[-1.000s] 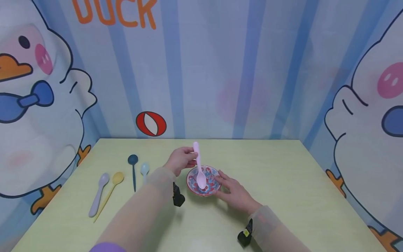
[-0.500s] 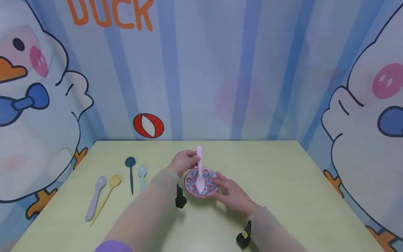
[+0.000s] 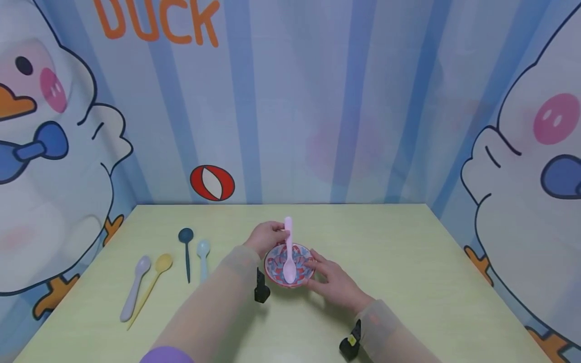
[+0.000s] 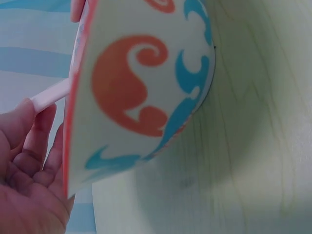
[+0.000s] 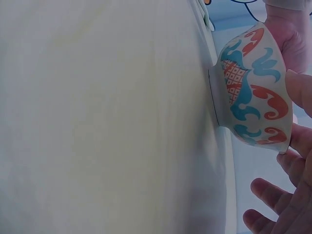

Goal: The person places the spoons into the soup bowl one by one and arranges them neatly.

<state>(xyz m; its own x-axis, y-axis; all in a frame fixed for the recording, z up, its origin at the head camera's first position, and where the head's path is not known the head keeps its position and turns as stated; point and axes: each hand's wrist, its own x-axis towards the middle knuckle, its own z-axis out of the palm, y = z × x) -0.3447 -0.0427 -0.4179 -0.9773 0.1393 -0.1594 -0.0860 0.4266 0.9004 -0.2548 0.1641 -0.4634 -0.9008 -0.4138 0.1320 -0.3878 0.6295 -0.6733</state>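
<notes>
In the head view, a small bowl [image 3: 275,275] with a red rim and a red and blue pattern stands upright on the table. My left hand [image 3: 265,238] pinches the upper handle of a pink spoon [image 3: 289,252]. The spoon's head is down inside the bowl; whether it touches the bottom, I cannot tell. My right hand [image 3: 338,286] holds the bowl's right side, thumb and finger at the rim. The bowl's patterned outer wall [image 4: 131,87] hides most of the spoon in the left wrist view. Other right fingers [image 5: 273,195] extend past the bowl in the right wrist view.
Left of the bowl lie a lilac spoon [image 3: 134,290], a yellow spoon [image 3: 152,287], a dark blue spoon [image 3: 187,252] and a light blue spoon [image 3: 203,254], partly behind my left sleeve. A striped blue backdrop [image 3: 295,101] with cartoon ducks borders the pale table [image 3: 386,242].
The spoon's handle has swung rightward to near upright, and its head has shifted slightly toward me inside the bowl. My left hand moved along with it; bowl and right hand stay put.
</notes>
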